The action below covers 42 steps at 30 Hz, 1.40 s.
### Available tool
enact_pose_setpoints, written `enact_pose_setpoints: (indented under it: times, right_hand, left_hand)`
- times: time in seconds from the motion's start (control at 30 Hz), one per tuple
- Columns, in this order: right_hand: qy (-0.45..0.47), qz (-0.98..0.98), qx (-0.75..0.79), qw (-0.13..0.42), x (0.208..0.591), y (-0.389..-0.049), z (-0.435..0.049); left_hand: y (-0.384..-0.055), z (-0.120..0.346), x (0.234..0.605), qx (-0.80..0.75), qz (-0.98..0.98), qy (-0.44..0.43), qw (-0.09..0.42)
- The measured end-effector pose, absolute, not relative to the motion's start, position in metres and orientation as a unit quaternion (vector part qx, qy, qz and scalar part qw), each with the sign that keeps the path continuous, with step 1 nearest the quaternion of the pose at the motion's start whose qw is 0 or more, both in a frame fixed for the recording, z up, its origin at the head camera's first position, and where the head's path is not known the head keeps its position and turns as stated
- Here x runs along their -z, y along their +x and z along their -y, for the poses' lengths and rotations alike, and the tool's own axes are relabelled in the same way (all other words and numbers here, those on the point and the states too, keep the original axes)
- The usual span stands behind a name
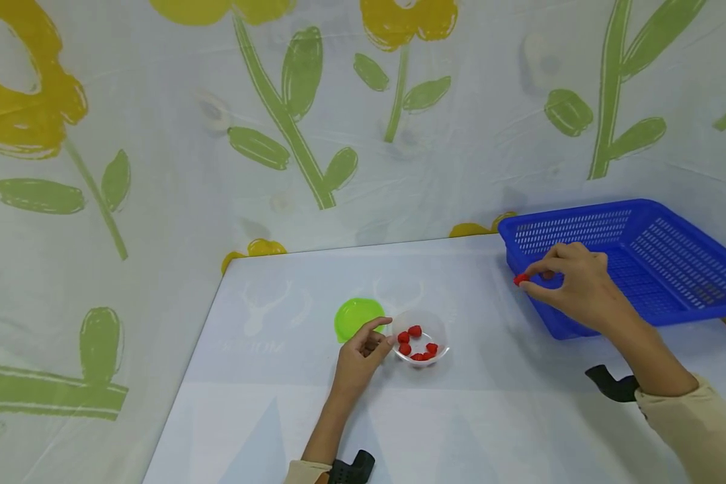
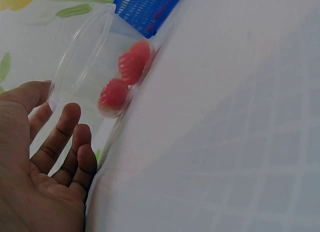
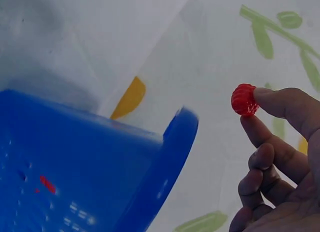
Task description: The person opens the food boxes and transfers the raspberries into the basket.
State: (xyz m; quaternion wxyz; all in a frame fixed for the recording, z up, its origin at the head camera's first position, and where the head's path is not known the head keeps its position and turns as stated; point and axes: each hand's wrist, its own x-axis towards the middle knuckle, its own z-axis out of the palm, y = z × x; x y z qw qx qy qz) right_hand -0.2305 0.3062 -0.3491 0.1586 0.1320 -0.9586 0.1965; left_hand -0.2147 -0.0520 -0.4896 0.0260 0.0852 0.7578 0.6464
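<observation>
My right hand (image 1: pixel 581 282) pinches a red raspberry-shaped piece (image 3: pixel 244 99) between thumb and forefinger, its other fingers curled. In the head view this hand overlaps the near left corner of the blue basket (image 1: pixel 696 312). A clear plastic bowl (image 1: pixel 438 329) stands on the table with several similar red pieces (image 1: pixel 404 337) on its bottom. At the bowl's left rim are the thumb and forefinger tips of my left hand (image 1: pixel 359 353); its remaining fingers are loosely bent beside the bowl in the left wrist view. The bright green round piece (image 1: pixel 355 314) is partly hidden behind that hand.
The basket has slotted walls and sits at the table's back right; a small red patch (image 3: pixel 47 184) shows on it in the right wrist view. White cloth with yellow flowers (image 1: pixel 399 23) hangs behind the pale table (image 1: pixel 266 376). Black straps are on both wrists.
</observation>
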Motion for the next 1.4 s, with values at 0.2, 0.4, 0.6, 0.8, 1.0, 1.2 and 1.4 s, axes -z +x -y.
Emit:
enact_pose_setpoints:
  times: [0.2,0.4,0.6,0.8,1.0,1.2,1.4]
  right_hand:
    - [0.114,0.963,-0.189,0.157,0.345,-0.233,-0.330]
    - [0.080,0.972,-0.183,0.124,0.345,-0.240,-0.348]
    - [0.056,0.982,-0.154,0.090,0.354,-0.246,-0.367]
    - [0.043,0.989,-0.126,0.070,0.361,-0.252,-0.383]
    - [0.019,0.994,-0.108,0.024,0.369,-0.262,-0.393]
    - [0.013,0.994,-0.107,-0.008,0.378,-0.268,-0.397]
    - [0.016,0.994,-0.107,-0.031,0.387,-0.273,-0.401]
  left_hand:
    - [-0.217,0.051,0.495,-0.644,-0.759,0.090,0.025]
    - [-0.216,0.052,0.494,-0.642,-0.762,0.086,0.025]
    - [-0.215,0.052,0.493,-0.639,-0.765,0.078,0.030]
    - [-0.214,0.050,0.491,-0.643,-0.761,0.080,0.031]
    - [-0.214,0.052,0.490,-0.648,-0.756,0.081,0.032]
    - [-0.214,0.053,0.490,-0.646,-0.759,0.078,0.029]
    - [-0.214,0.052,0.493,-0.645,-0.759,0.081,0.029]
